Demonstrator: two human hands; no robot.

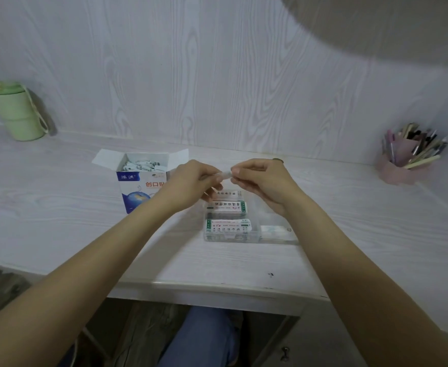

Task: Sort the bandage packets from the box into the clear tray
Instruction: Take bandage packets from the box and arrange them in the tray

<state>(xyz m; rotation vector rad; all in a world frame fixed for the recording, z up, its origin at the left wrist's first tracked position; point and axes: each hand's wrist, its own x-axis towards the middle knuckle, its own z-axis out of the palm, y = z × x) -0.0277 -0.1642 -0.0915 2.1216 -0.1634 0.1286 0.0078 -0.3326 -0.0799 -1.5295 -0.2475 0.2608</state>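
An open blue-and-white box (138, 181) full of small bandage packets (142, 165) stands on the desk at centre left. Just right of it lies the clear tray (254, 238), holding three white medicine boxes (228, 209) on its left side and a few flat packets (273, 230) at its right. Above the tray's far end, my left hand (191, 185) and my right hand (263, 181) meet. Both pinch one small white bandage packet (226, 174) between their fingertips. Most of the packet is hidden by my fingers.
A green lidded cup (16, 111) stands at the back left by the wall. A pink holder full of pens (408, 157) sits at the back right. The desk's front edge (217, 287) runs below the tray, with my knee under it.
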